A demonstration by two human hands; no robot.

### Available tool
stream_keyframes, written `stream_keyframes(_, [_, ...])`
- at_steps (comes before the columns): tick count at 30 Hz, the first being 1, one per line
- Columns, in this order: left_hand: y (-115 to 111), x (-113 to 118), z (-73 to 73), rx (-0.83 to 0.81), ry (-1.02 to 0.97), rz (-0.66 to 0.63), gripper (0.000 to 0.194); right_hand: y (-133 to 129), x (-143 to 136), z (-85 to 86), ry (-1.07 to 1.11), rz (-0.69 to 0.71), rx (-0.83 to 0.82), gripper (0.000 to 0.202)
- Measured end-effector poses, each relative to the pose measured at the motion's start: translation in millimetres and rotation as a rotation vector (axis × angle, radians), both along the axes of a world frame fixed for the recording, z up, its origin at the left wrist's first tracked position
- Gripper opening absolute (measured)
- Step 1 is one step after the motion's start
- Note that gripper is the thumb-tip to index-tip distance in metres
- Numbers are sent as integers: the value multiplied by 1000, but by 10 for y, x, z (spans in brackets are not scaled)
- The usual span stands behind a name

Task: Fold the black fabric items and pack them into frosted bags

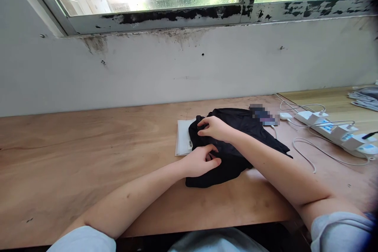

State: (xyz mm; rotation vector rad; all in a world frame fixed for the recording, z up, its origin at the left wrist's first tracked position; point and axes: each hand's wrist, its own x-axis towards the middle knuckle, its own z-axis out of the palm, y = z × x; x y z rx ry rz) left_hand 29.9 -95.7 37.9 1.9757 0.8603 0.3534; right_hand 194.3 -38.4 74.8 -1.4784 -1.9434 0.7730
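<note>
A black cloth garment lies rumpled on the wooden table in front of me, its fabric bunched at the left end. My right hand reaches over it from the right, with bent fingers and thumb gripping the bunched upper left part. Lower down, my left hand rests against the cloth. Its thumb and index finger are apart, and the other fingers curl inward, partly hidden. From under the garment's left edge sticks out a flat white packet with a small printed label.
A phone-like device, blurred out, lies behind the garment with a white cable. To the right, a white power strip carries several plugs and loose cables. Papers or bags lie at far right. A wall and window bound the wooden table.
</note>
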Motion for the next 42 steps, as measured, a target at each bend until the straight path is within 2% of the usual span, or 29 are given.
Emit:
stream_keyframes(5, [113, -69, 171, -376, -72, -110, 46, 195, 214, -50, 41, -177, 11, 36])
stream_keyframes(7, [166, -132, 275, -434, -17, -145, 49, 237, 275, -56, 97, -199, 11, 38])
stream_keyframes(11, [260, -303, 498, -330, 253, -238, 57, 243, 262, -70, 160, -211, 69, 38])
stream_keyframes(14, [314, -422, 632, -296, 450, -321, 40, 229, 199, -111, 292, -55, 51, 46])
stream_keyframes(16, [339, -480, 701, -309, 562, -330, 32, 249, 196, -170, 339, 36, 63, 47])
stream_keyframes(17, [345, -499, 728, -302, 613, -332, 30, 272, 214, -210, 317, 29, 104, 45])
stream_keyframes(19, [336, -506, 749, -227, 687, -356, 30, 342, 279, -309, 191, -86, 219, 34])
stream_keyframes(21, [292, -459, 695, -35, 658, -333, 35, 428, 357, -421, 34, -227, 272, 29])
stream_keyframes(22, [255, -413, 628, 96, 599, -280, 38, 471, 390, -476, -29, -276, 255, 31])
stream_keyframes(25, [116, -229, 279, 523, 360, 24, 42, 564, 437, -616, -131, -301, 133, 44])
stream_keyframes(26, [71, -169, 136, 613, 338, 76, 50, 580, 436, -649, -141, -294, 111, 46])
stream_keyframes(28, [1, -81, -130, 645, 394, 23, 70, 592, 425, -699, -158, -286, 106, 44])
stream_keyframes(29, [-21, -57, -234, 637, 422, 4, 75, 593, 419, -717, -167, -290, 114, 42])
stream_keyframes(31, [-39, -43, -361, 622, 458, -29, 78, 593, 418, -748, -176, -297, 131, 41])
stream_keyframes(33, [-38, -57, -392, 616, 474, -41, 79, 600, 427, -773, -161, -269, 144, 38])
stream_keyframes(37, [-45, -88, -333, 626, 482, -42, 77, 608, 431, -771, -54, -171, 200, 25])
stream_keyframes(39, [-66, -91, -308, 637, 479, -28, 76, 579, 409, -719, 115, -145, 190, 26])
stream_keyframes(42, [-110, -85, -284, 668, 466, 13, 75, 501, 363, -578, 536, -129, 101, 33])
